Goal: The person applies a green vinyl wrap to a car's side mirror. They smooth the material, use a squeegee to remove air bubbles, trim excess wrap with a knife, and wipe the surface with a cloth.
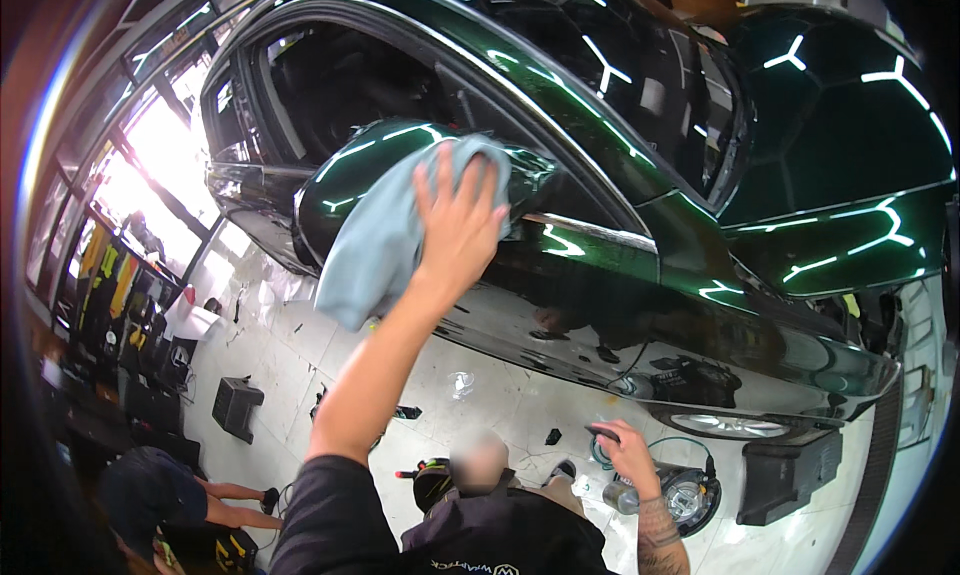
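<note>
A light blue cloth (375, 240) drapes over the glossy dark green side mirror (345, 180) of a car. My left hand (460, 220) presses the cloth against the mirror, fingers slightly spread and bent over it. Part of the mirror cap is hidden under the cloth, and the surface beside the fingers looks crinkled near the door window. Lower down, over the floor, my right hand (628, 453) has its fingers closed around a small dark object (603, 432) whose kind I cannot make out. This hand is apart from the car door (560, 325).
Beyond the mirror is the car's side window (340, 85); the hood (840, 125) lies right. On the tiled floor stand a black step stool (237, 407), a black box (790, 475) and a round device (690, 500) beside a teal hose. Another person (155, 495) bends at lower left.
</note>
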Demonstrator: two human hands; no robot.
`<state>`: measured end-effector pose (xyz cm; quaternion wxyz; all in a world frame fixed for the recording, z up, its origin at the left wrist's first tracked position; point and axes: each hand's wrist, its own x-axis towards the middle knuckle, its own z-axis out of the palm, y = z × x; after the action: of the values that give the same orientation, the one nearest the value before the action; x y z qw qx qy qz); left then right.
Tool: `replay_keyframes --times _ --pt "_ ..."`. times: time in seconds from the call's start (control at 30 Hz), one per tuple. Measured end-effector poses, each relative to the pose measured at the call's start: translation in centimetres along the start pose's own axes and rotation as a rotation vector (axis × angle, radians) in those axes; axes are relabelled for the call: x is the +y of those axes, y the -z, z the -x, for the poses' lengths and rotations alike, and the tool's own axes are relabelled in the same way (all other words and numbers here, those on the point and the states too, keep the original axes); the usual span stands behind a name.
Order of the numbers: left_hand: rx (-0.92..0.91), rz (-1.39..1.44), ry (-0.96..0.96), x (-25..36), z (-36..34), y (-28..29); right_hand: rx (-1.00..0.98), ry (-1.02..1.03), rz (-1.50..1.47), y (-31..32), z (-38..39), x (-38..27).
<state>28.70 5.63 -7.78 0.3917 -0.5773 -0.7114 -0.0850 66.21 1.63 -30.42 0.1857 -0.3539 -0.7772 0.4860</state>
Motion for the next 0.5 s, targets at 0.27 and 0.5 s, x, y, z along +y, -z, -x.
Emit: replay_keyframes --times 0.27,0.5 --pt "0.12 0.088 0.344 -14.2 2.0 2.9 0.014 -0.17 -0.133 -2.7 -0.6 2.2" --pt "0.4 0.351 -0.166 -20.0 11.7 -2.2 0.075 -0.394 -0.085 -11.3 1.8 4.8"
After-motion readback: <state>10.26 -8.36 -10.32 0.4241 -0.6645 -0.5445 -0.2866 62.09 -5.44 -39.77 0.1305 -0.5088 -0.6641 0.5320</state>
